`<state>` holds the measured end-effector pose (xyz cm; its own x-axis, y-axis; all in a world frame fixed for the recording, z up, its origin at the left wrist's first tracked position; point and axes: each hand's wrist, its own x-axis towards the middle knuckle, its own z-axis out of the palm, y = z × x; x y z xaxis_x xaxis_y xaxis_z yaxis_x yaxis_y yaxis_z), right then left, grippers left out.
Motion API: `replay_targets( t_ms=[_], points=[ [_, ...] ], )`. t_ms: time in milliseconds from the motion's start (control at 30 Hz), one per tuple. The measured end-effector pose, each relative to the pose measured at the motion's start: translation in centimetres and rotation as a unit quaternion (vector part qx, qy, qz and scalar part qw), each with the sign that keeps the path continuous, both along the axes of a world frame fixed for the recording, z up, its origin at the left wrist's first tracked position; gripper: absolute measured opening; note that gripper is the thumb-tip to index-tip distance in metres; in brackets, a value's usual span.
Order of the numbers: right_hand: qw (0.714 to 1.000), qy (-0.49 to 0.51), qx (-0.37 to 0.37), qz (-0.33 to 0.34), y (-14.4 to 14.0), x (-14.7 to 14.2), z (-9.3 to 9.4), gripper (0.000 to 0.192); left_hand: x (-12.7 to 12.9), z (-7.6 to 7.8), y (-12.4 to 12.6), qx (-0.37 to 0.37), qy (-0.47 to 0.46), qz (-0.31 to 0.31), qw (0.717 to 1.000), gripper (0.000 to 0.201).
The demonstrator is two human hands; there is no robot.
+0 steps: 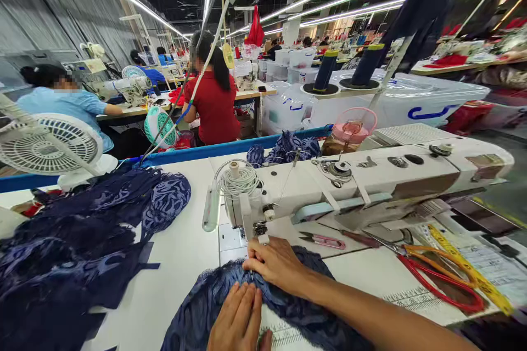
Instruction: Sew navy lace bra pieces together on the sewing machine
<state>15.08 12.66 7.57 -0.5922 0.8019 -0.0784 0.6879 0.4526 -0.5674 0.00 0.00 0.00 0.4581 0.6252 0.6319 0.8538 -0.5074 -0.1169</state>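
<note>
A white sewing machine [370, 181] stands across the table in front of me. A piece of dark blue lace fabric [206, 307] lies in front of its needle. My right hand [275, 263] pinches the fabric's edge right by the presser foot [258, 233]. Flat on the same fabric, nearer to me, lies my left hand [239, 321], fingers together and pointing toward the needle.
A heap of dark blue lace pieces [82, 236] covers the table's left side. Pink thread snips [323, 240], red-handled scissors [436, 279] and a yellow tape measure [465, 269] lie at the right. A white fan [45, 145] stands far left. Other people sit at machines behind.
</note>
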Motion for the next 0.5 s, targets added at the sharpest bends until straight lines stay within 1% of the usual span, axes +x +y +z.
replay_targets(
  t_ms=[167,300,500],
  points=[
    [1.000,-0.022,-0.020,0.003,0.3,-0.2,0.2,0.018,0.8,-0.6,-0.3,0.008,-0.034,0.029,0.999,0.037],
    [0.999,-0.025,-0.021,-0.004,0.2,-0.3,0.4,0.016,1.1,-1.0,-0.3,0.013,-0.057,0.030,0.998,0.039],
    [0.999,-0.025,-0.032,-0.006,0.2,-0.4,0.7,0.018,1.3,-1.0,-0.2,0.022,-0.092,0.042,0.995,0.035]
  ],
)
